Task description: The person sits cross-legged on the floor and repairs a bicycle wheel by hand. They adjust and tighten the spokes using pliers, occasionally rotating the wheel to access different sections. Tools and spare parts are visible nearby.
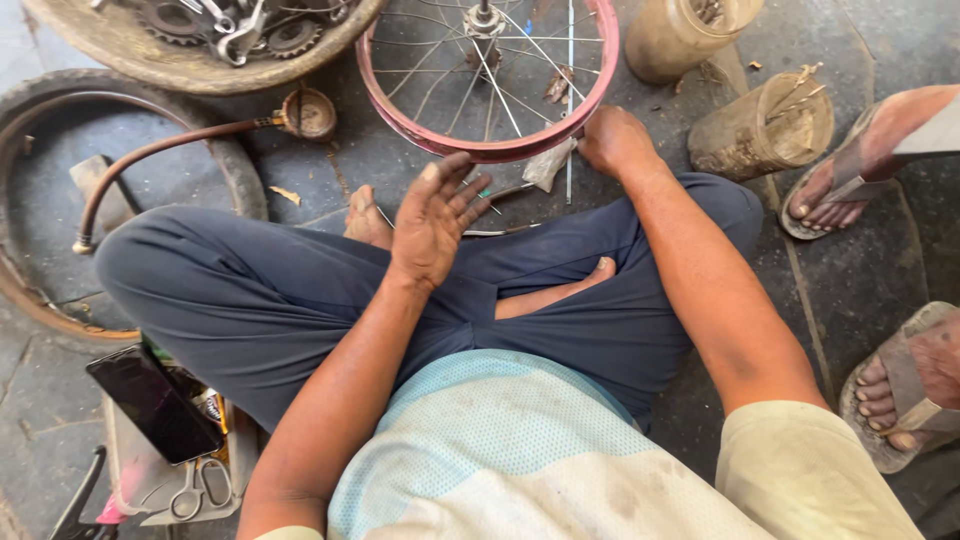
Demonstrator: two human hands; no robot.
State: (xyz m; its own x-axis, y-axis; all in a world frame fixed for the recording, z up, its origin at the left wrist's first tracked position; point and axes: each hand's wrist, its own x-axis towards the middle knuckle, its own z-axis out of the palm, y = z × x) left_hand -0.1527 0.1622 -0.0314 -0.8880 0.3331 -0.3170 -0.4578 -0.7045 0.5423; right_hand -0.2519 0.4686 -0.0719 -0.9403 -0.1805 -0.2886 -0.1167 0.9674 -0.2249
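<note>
The wheel rim, pink-red and still laced with thin spokes running to a hub, lies flat on the stone floor at twelve o'clock from the seated person's crossed legs, its near edge just beyond the knees. The right hand rests on that near edge at about five o'clock on the rim, fingers curled down over it; what they pinch, if anything, cannot be told, though a loose spoke and a scrap of wrapper lie just beside them. The left hand hovers over the lap at six o'clock from the rim, fingers spread wide and holding nothing, apart from the metal. To work a spoke well here I judge the right hand should keep the rim pinned flat while the free hand comes in to steady the spoke near its end, so that it is not bent. Further out, at ten o'clock, a hose curves over an old tyre; a pan of sprockets and spanners sits at eleven. Two cans stand at two o'clock, another person's sandalled feet at three, and a phone and scissors at eight.
</note>
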